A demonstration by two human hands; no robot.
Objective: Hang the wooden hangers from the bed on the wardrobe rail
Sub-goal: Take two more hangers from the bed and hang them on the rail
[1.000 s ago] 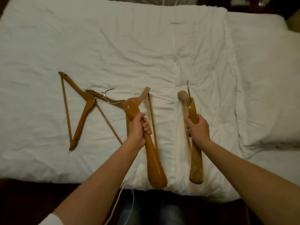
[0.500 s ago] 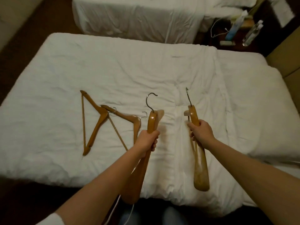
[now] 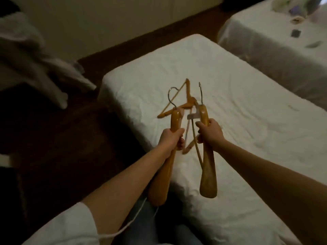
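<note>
Head view: both hangers (image 3: 205, 152) now lifted.

A second bed (image 3: 276, 50) with a white cover stood at the upper right, apart from the nearer one, with a few small blurred items scattered on top, among them a dark flat square (image 3: 295, 33). A dark floor (image 3: 58, 138) ran along the left. Pale cloth (image 3: 35, 68) hung or lay crumpled at the upper left, too blurred to identify. A thin white cord (image 3: 134, 218) trailed down over blue jeans (image 3: 141, 227) at the bottom.
</note>
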